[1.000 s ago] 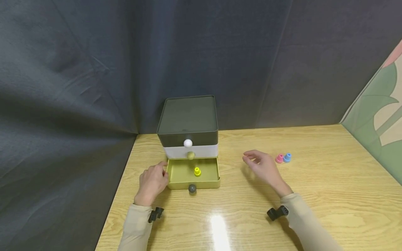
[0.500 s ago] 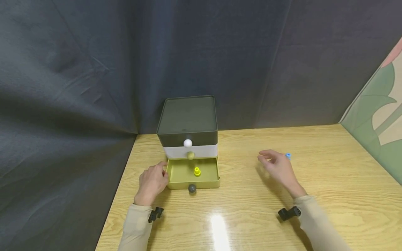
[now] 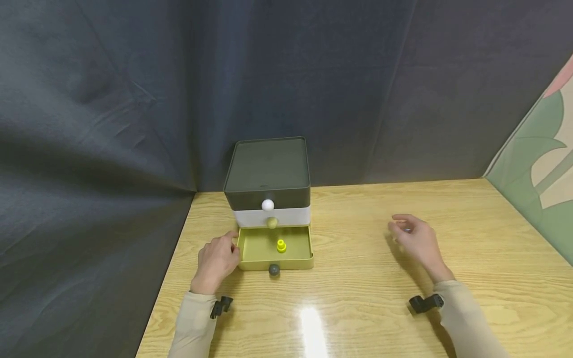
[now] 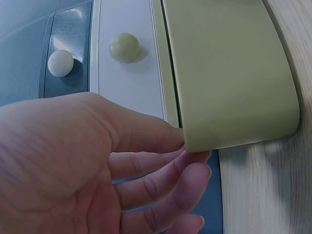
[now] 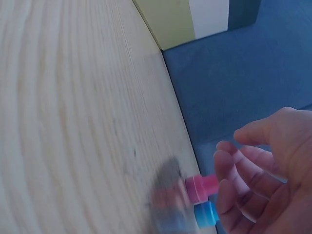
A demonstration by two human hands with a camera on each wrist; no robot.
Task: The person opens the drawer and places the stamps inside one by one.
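A small stacked drawer unit [image 3: 270, 166] stands at the back of the table, its lowest, olive-green drawer [image 3: 257, 264] pulled out. Inside that drawer sits a yellow stepped plastic peg [image 3: 281, 246]. At the drawer's left side, my left hand [image 3: 216, 261] holds the wall near the front corner with thumb and fingers. My right hand [image 3: 418, 243] hovers over the table on the right, fingers loosely bent and nothing between them. Close by its fingertips in the right wrist view are a pink peg [image 5: 201, 188] and a blue peg [image 5: 205, 214]; the hand mostly hides both in the head view.
Upper drawers bear a white knob [image 3: 267, 205] and a green knob [image 3: 271, 222]; a dark knob [image 3: 274, 270] sticks out from the pulled-out drawer. Dark curtains [image 3: 340, 89] hang behind and to the left. A leaf-patterned panel [image 3: 548, 164] borders the right side.
My right hand has moved rightward across the table until it is over the pink and blue pegs, covering them from the head view. The left hand and drawer stay put.
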